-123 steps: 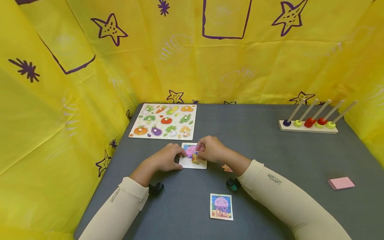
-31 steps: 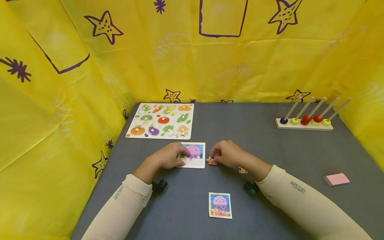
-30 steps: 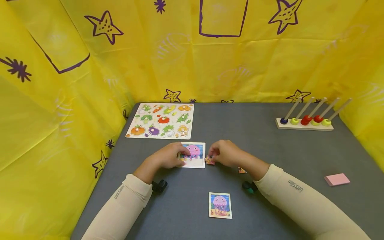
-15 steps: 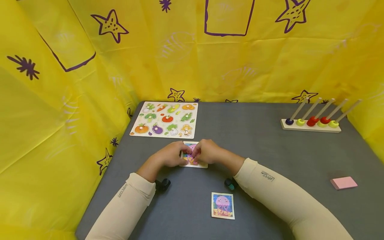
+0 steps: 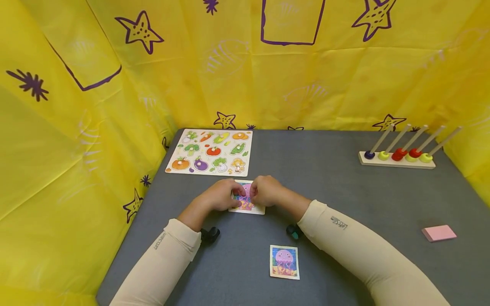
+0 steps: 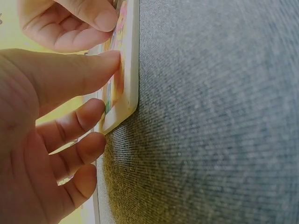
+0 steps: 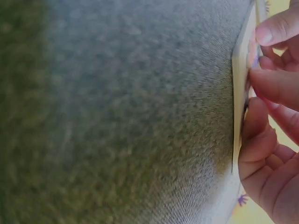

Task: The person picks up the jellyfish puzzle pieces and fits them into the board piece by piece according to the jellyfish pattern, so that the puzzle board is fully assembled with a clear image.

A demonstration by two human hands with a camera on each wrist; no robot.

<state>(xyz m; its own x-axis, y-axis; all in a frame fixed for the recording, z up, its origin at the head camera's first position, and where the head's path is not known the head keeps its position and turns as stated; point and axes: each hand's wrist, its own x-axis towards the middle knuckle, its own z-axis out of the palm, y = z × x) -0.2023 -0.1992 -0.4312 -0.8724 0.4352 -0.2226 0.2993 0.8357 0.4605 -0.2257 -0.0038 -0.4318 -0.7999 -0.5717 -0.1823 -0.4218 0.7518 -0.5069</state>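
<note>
A small jellyfish jigsaw puzzle [image 5: 246, 207] in a white tray lies on the grey table between both hands. My left hand [image 5: 220, 195] steadies its left side; in the left wrist view the thumb [image 6: 88, 72] presses on the picture while the other fingers bend loosely by the tray's corner. My right hand [image 5: 268, 191], fingers curled, holds a piece at the puzzle's lower middle; in the right wrist view its thumb [image 7: 275, 86] touches the surface. The tray's lower right corner shows bare white. Much of the picture is hidden by the fingers.
A jellyfish picture card [image 5: 284, 262] lies nearer the body. A vegetable peg board [image 5: 209, 152] stands behind the puzzle. At the right are a bead stacker [image 5: 397, 160] and a pink block [image 5: 439, 233]. Yellow cloth [image 5: 268, 85] borders the table.
My right hand has brought a puzzle piece leftward from beside the tray into its lower middle. My left hand stays on the tray. The loose piece by the right forearm is now hidden.
</note>
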